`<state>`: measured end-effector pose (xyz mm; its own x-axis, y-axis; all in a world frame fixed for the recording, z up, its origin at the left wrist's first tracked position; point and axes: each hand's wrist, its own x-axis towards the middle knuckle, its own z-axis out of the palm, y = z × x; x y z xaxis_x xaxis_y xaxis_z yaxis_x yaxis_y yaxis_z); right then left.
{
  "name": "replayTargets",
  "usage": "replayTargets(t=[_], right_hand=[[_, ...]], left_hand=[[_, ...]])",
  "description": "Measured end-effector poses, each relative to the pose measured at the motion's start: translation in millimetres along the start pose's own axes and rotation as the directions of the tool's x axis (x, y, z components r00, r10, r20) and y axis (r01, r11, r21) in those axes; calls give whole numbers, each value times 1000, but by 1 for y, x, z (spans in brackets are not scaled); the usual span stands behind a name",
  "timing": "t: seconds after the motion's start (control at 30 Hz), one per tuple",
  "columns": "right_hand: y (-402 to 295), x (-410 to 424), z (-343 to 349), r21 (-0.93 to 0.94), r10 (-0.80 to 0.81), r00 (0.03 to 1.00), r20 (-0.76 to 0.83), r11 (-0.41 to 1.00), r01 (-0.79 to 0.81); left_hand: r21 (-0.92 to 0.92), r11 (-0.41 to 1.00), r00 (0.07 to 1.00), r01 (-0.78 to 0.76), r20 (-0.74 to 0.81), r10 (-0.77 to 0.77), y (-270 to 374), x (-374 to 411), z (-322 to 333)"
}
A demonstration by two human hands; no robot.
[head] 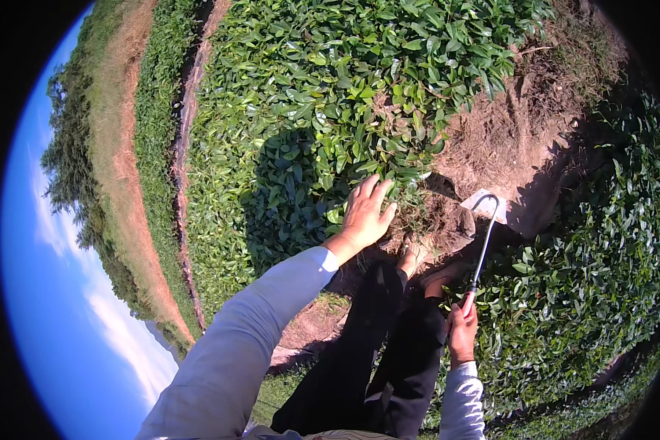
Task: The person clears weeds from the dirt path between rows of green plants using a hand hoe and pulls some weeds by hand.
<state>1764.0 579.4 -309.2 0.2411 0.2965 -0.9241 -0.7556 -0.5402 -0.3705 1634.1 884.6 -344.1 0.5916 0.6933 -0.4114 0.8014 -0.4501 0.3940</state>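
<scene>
A hand hoe [484, 242] with a bent metal neck and a red grip is in my right hand [462, 334]. Its pale flat blade [487, 206] lies over the bare soil between two rows of bushes. With fingers spread, my left hand [364, 213] reaches to the edge of the leafy green bushes [330, 99], holding nothing. Whether its fingertips touch the leaves I cannot tell. Just right of that hand, a tuft of grass and weeds [410, 212] grows at the foot of the bushes. Dry cut grass [492, 129] is strewn over the soil.
My feet [414, 254] stand on the narrow dirt path, close to the bushes. Another row of bushes [572, 297] borders the path on the right, partly in shade. Farther left run a furrow [187, 115], a dry grassy strip [125, 148] and trees [69, 143].
</scene>
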Motion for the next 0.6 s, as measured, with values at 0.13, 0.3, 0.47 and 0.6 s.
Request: replayTargets(t=[0.13,0.3,0.47,0.6], right_hand=[[51,-59,-68,34,144,980,-141,990,-140],[74,-82,-96,54,179,959,-219,984,-171],[24,-76,-64,-54,141,979,-149,987,-150],[-51,-21,-42,-147,-57,997,-51,988,49]], left_hand=[[192,981,885,-10,-455,98,9,207,-34],[79,979,885,189,419,-204,62,156,127],[-81,964,756,254,638,-145,96,-64,206],[-201,970,763,138,645,25,109,-102,165]])
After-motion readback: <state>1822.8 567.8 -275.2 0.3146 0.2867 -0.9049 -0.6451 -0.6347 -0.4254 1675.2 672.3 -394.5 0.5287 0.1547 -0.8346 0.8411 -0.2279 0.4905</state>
